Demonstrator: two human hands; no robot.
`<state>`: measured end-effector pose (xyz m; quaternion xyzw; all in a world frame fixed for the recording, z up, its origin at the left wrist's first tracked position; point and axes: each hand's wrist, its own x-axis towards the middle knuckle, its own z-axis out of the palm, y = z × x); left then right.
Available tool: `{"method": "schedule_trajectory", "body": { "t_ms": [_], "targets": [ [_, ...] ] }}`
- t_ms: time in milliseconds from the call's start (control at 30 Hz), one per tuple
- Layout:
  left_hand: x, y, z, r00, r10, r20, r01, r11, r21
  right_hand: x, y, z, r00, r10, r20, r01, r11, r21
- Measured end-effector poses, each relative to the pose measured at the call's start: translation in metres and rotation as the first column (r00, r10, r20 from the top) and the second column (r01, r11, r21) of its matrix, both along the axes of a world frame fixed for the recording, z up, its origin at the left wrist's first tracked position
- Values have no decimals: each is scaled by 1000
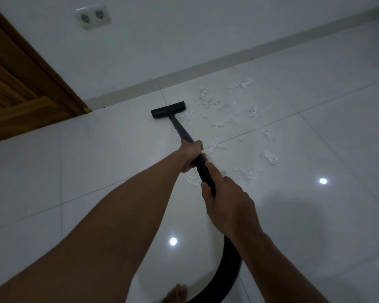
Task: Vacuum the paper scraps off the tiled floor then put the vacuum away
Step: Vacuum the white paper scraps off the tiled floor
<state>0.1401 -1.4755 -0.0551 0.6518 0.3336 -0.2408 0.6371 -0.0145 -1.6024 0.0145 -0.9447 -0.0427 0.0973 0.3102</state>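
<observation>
The black vacuum head (pixel 168 109) rests flat on the white tiled floor (pixel 109 162) near the wall. Its black wand (pixel 179 129) slopes back toward me. My left hand (pixel 190 155) grips the wand's lower end. Just behind it, my right hand (pixel 225 197) holds the ribbed black hose (pixel 232 265), which curves down and left past my bare foot (pixel 175 294). White paper scraps (pixel 232 114) lie scattered to the right of the head and wand, with a few (pixel 192 179) under my hands.
A white wall with a grey skirting (pixel 206 66) runs behind the head. A double wall socket (pixel 93 16) sits high on the wall. A brown wooden door and frame (pixel 24 84) fill the left. Ceiling lights reflect on the glossy tiles.
</observation>
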Motion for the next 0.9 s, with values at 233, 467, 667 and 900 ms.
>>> {"method": "schedule_trajectory", "body": {
  "t_ms": [233,467,667,900],
  "targets": [
    [-1,-11,9,1000,-26,15,26,1000,2,-4,-10,6,1000,0,-23,0,1000,7],
    [0,-16,7,1000,-15,-6,15,1000,-13,-2,-14,9,999,-5,-42,5,1000,7],
    [5,-18,3,1000,-21,-11,21,1000,-6,5,-15,6,999,-5,-52,5,1000,-5],
    [2,-19,5,999,-46,-12,46,999,-3,2,-16,6,998,-9,-61,9,1000,0]
  ]
}}
